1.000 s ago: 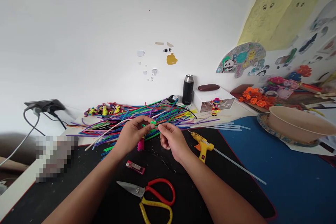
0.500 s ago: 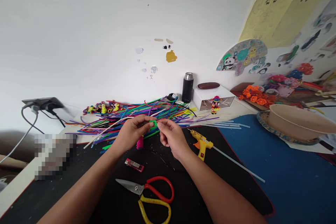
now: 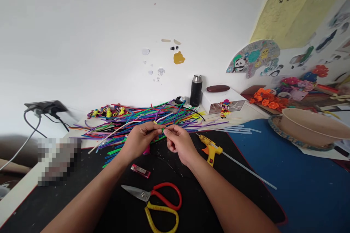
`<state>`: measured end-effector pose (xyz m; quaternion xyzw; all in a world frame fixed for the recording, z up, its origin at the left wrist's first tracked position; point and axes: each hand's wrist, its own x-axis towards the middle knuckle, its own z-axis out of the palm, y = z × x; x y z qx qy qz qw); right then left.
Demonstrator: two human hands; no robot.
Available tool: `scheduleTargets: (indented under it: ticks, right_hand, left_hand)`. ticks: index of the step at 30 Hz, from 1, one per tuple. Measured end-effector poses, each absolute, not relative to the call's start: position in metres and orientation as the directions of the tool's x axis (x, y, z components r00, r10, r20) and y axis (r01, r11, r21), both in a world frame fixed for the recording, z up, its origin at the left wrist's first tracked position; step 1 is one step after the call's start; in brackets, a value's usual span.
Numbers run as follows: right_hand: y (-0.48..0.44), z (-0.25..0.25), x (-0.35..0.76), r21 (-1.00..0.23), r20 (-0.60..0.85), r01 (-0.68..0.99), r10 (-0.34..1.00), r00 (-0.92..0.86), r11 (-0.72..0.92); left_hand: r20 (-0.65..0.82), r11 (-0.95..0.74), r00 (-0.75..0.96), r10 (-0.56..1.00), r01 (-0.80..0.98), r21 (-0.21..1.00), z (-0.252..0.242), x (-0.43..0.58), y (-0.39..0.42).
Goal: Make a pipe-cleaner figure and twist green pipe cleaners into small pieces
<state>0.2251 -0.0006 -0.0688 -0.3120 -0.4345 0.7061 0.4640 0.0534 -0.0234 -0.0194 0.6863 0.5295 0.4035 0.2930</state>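
Observation:
Both hands meet above the front of the pile of coloured pipe cleaners (image 3: 131,113). My left hand (image 3: 139,140) is closed, thumb and fingers pinching a small bright green pipe cleaner piece (image 3: 163,130). From the other side, my right hand (image 3: 179,142) grips the same green piece between thumb and forefinger. Most of it is covered by the fingertips. Partly hidden behind my left hand, a bright pink fuzzy piece (image 3: 147,150) lies on the black mat (image 3: 109,204). Below the hands are a pink lighter (image 3: 140,171) and scissors (image 3: 147,194) with one red and one yellow handle.
A yellow glue gun (image 3: 210,148) with a long glue stick lies right of my hands. Behind stand a black flask (image 3: 196,91), a white box (image 3: 216,98) and a small figure (image 3: 225,109). A beige basin (image 3: 308,123) sits far right, a power strip (image 3: 45,106) far left.
The fingers of my left hand have moved right and closed further over the green piece, so less of it shows. My right hand stays nearly in place.

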Motion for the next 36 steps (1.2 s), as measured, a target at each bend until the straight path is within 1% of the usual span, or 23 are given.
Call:
scheduleTargets:
  ticks: [4,7,9,11,14,17,22,25,28,30,33,36]
  right_hand:
    - [-0.001,-0.071,0.225,-0.902,-0.041,-0.383,0.923,-0.384,-0.199]
    - [-0.002,-0.07,0.224,-0.897,-0.041,-0.393,0.923,-0.383,-0.203]
    - [-0.002,-0.069,0.224,-0.89,-0.042,-0.406,0.925,-0.377,-0.206]
    - [-0.001,-0.066,0.225,-0.881,-0.044,-0.425,0.93,-0.366,-0.209]
    - [-0.001,-0.063,0.226,-0.867,-0.051,-0.449,0.935,-0.35,-0.215]
    - [-0.001,-0.064,0.226,-0.867,-0.053,-0.45,0.936,-0.348,-0.216]
    - [-0.002,-0.065,0.224,-0.871,-0.05,-0.44,0.932,-0.358,-0.216]
    - [0.0,-0.062,0.225,-0.86,-0.059,-0.465,0.945,-0.321,-0.212]
    - [0.003,-0.058,0.229,-0.843,-0.057,-0.502,0.961,-0.272,-0.192]
    - [0.004,-0.057,0.231,-0.836,-0.047,-0.52,0.968,-0.248,-0.174]
    - [0.004,-0.055,0.233,-0.834,-0.027,-0.531,0.973,-0.231,-0.149]
    - [0.002,-0.055,0.231,-0.842,-0.01,-0.521,0.97,-0.244,-0.14]
  left_hand:
    - [0.258,-0.277,0.11,0.96,0.504,0.818,-0.021,0.053,-0.024]
    - [0.232,-0.242,0.082,0.969,0.484,0.841,-0.023,0.053,-0.023]
    - [0.188,-0.198,0.065,0.98,0.428,0.882,-0.025,0.053,-0.022]
    - [0.154,-0.167,0.064,0.986,0.334,0.928,-0.025,0.054,-0.02]
    - [0.151,-0.161,0.067,0.986,0.199,0.967,-0.024,0.053,-0.019]
    - [0.15,-0.155,0.044,0.988,0.161,0.975,-0.022,0.051,-0.019]
    - [0.131,-0.137,0.04,0.991,0.252,0.958,-0.019,0.048,-0.021]
    - [0.156,-0.157,0.03,0.987,0.32,0.934,-0.016,0.047,-0.021]
    - [0.168,-0.185,0.078,0.983,0.412,0.892,-0.015,0.044,-0.019]
    - [0.158,-0.209,0.141,0.977,0.534,0.819,-0.018,0.042,-0.018]
    - [0.112,-0.253,0.239,0.965,0.714,0.653,-0.029,0.04,-0.017]
    - [0.057,-0.293,0.308,0.95,0.805,0.516,-0.041,0.04,-0.017]
